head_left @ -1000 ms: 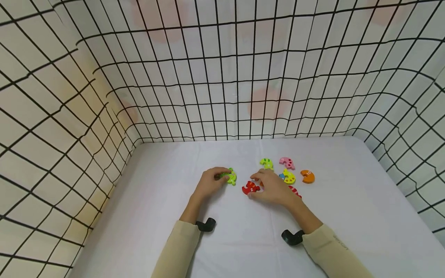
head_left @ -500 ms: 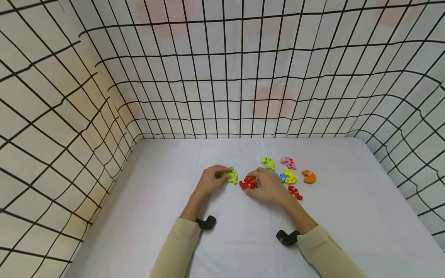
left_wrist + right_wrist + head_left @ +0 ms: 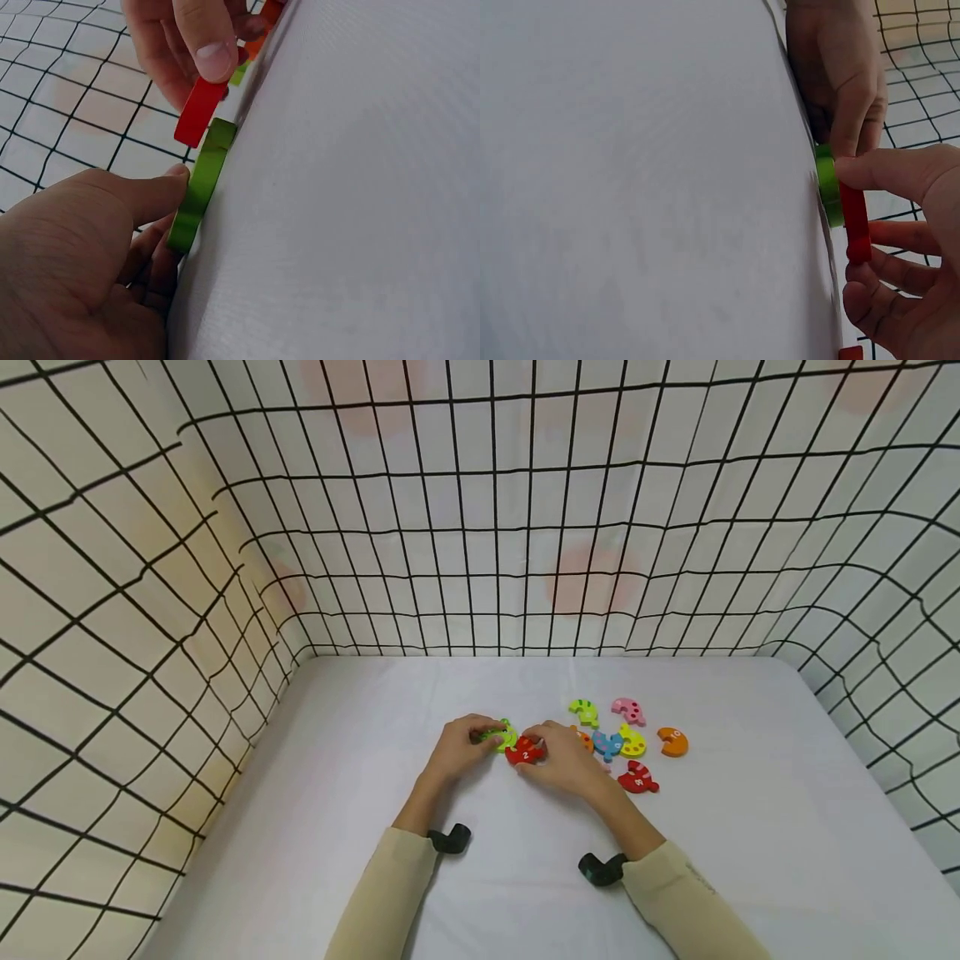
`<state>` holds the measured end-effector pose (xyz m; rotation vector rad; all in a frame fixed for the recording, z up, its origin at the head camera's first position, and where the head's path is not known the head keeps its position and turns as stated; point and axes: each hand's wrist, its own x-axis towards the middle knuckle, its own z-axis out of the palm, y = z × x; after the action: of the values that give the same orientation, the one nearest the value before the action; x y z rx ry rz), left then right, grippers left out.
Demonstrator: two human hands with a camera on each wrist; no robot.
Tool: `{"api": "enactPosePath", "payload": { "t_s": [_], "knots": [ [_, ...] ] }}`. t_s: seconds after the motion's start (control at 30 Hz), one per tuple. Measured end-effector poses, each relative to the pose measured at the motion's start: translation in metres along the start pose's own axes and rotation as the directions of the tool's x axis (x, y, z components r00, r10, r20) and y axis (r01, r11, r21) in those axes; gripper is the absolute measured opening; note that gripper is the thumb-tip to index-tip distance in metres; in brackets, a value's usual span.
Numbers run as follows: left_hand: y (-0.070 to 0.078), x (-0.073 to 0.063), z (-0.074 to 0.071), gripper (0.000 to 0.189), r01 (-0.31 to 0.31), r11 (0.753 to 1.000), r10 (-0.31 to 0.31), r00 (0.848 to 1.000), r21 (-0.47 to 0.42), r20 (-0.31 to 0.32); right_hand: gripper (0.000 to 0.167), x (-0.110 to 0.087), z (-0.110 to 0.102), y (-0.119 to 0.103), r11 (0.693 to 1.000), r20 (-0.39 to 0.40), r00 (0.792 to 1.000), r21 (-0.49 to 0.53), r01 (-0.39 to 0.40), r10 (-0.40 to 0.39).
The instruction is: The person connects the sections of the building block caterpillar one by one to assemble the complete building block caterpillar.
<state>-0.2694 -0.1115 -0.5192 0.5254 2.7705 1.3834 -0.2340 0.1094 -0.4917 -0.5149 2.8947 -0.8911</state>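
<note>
Between the hands: the red piece [image 3: 524, 752] sits at the near right edge of the green piece [image 3: 504, 736], overlapping it in the head view; whether they touch, I cannot tell.
Left hand [image 3: 459, 749]: fingers bent, thumb and fingertips gripping the green piece at the white table [image 3: 525, 893].
Right hand [image 3: 564, 758]: thumb and fingers pinch the red piece, parted only by its width, slightly above the table in the left wrist view.
Since a second ago: the right hand has carried the red piece leftward, up to the green one; the left hand keeps its hold.
Uncovered since then: the blue piece [image 3: 607, 744] and the orange spotted piece [image 3: 582, 740], both just right of the right hand.
Farther right of that hand: yellow piece [image 3: 632, 741], red striped piece [image 3: 638, 777] and orange piece [image 3: 673, 742].
Beyond it, to the right: green striped piece [image 3: 583, 712] and pink piece [image 3: 628, 710].
Writing: a white 2 on the red piece; the red striped piece's white numeral is too small to be sure of; faint lettering on the right sleeve [image 3: 686, 902] is illegible.
</note>
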Motion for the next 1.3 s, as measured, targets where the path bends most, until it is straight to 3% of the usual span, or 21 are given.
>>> {"api": "enactPosePath", "payload": {
  "t_s": [0.43,0.67,0.97,1.3],
  "knots": [
    [0.002,0.004,0.004,0.023,0.016,1.000,-0.016,1.000,-0.014,-0.007,0.055,0.006,0.001,-0.002,0.997,0.017,0.997,-0.024,-0.073,0.074],
    [0.000,0.004,0.005,0.024,0.036,0.999,-0.036,0.999,-0.003,0.005,0.052,0.008,0.001,0.000,0.993,0.038,0.993,0.030,-0.112,0.111],
    [0.003,0.002,0.005,0.032,0.014,1.000,-0.014,1.000,0.009,0.007,0.054,0.011,-0.003,-0.002,0.985,0.073,0.985,0.058,-0.161,0.156],
    [0.000,-0.001,0.004,0.030,0.038,0.999,-0.038,0.999,0.012,0.005,0.054,0.007,-0.006,0.021,0.991,0.063,0.998,0.132,-0.018,0.010]
  ]
}}
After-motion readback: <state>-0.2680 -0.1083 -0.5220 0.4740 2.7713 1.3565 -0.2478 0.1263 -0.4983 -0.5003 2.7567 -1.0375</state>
